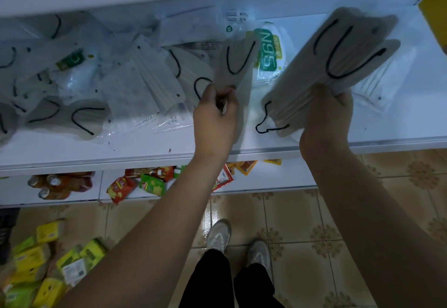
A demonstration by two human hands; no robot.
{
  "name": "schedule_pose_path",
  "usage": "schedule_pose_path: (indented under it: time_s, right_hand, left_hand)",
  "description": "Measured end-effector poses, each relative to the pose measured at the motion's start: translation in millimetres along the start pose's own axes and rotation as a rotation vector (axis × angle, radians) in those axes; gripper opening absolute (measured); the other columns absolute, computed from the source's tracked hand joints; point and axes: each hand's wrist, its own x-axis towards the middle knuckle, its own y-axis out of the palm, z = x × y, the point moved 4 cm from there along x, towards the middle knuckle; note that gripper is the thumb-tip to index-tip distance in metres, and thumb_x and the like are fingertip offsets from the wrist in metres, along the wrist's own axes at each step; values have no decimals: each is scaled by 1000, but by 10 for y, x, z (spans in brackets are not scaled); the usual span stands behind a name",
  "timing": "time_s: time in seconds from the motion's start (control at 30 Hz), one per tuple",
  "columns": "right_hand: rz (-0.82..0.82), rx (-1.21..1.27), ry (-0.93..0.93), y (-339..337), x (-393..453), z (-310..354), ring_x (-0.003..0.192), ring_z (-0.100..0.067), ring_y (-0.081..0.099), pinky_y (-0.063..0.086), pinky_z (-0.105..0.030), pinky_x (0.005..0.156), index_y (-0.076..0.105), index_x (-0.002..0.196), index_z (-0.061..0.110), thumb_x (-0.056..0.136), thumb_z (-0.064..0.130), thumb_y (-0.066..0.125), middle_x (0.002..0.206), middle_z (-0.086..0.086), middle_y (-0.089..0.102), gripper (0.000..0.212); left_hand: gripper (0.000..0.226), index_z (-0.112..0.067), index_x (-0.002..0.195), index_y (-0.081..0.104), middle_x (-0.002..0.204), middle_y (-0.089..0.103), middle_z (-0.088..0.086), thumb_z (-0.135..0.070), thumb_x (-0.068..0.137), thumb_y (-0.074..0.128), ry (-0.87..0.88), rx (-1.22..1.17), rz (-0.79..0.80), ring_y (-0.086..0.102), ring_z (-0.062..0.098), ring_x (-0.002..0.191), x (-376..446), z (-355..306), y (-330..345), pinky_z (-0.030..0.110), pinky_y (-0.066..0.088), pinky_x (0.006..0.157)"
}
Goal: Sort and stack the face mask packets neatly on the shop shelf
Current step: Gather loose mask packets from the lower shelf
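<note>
Presently: stack of face mask packets, pale with black ear loops, raised over the right part of the white shelf, gripped at its near edge by the right hand, fingers curled round it. Single mask packet, pinched at its lower end by the left hand. N95 packet lying between them. Loose packets scattered over the shelf's left half. Lower shelf: snack packs, bottles.
</note>
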Motion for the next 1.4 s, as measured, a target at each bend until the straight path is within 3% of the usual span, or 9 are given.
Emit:
schedule_pose_path:
  time_s: [0.1, 0.27, 0.4, 0.53, 0.7, 0.87, 0.97, 1.13, 1.4]
  right_hand:
    - [63, -45, 6, 10, 32, 67, 81, -7, 62, 51, -27, 77, 66, 91, 23, 89, 1, 47, 84, 10, 68, 29]
    - [350, 159, 261, 168, -23, 86, 102, -22, 71, 57, -36, 90, 67, 111, 11, 100, 34, 53, 104, -7, 75, 29]
    - [240, -80, 215, 1, 117, -59, 90, -25, 73, 59, -39, 80, 66, 114, 2, 94, 13, 64, 98, -10, 75, 23]
    - [205, -99, 210, -145, 251, -99, 89, -19, 70, 57, -34, 76, 67, 99, 11, 92, 5, 61, 92, -1, 73, 11]
    - [241, -146, 195, -216, 261, -156, 96, -22, 69, 57, -39, 84, 66, 106, 12, 92, 8, 60, 100, -3, 73, 16]
    - [293, -184, 204, -218, 242, -106, 100, -28, 69, 56, -49, 89, 67, 109, 13, 83, 18, 64, 105, -8, 73, 27]
    - [304, -140, 245, -224, 255, -47, 94, -25, 71, 58, -43, 85, 67, 109, 10, 89, 10, 60, 100, -8, 74, 21]
    - [396, 43, 307, -243, 199, 112, 92, -15, 72, 56, -33, 87, 69, 98, 16, 99, 19, 55, 93, 0, 77, 15]
    - [237, -257, 137, -705, 198, 158, 85, -24, 68, 54, -50, 90, 66, 86, 12, 97, 20, 57, 87, -11, 69, 17]
  left_hand:
    - [10, -2, 101, 59, 93, 64, -10, -11, 99, 56, 125, -2, -65, 61, 2, 85, -92, -203, 40, 15, 48, 75]
    - [12, -8, 103, 64, 125, 66, -4, -15, 98, 56, 276, -9, 232, 64, 8, 115, -332, -382, 395, 33, 53, 96]
    - [22, -9, 105, 66, 102, 69, -2, -22, 99, 49, 173, -63, 223, 62, 8, 88, -259, -276, 291, 30, 50, 77]
    - [53, -3, 126, 58, 119, 59, 17, -28, 80, 66, 145, 552, -196, 54, 36, 109, 78, 24, -26, 43, 46, 87]
    - [95, -5, 151, 32, 138, 49, 19, -45, 78, 76, -115, 794, -51, 43, 38, 126, 176, 229, 23, 42, 33, 94]
    - [24, -11, 103, 63, 89, 66, 2, -25, 85, 70, -116, 402, -79, 61, 20, 84, 324, -6, -92, 27, 38, 73]
    - [20, -15, 74, 62, 66, 56, -3, -20, 83, 79, -207, -131, 56, 49, 8, 60, 237, -261, -75, 22, 39, 60]
    - [18, -22, 90, 76, 94, 78, -1, -28, 75, 83, -281, -220, 415, 73, 16, 92, -72, -526, 308, 31, 57, 87]
    - [26, 1, 108, 68, 90, 77, 7, -8, 84, 68, -511, -518, 523, 74, 17, 83, -274, -690, 340, 26, 59, 71]
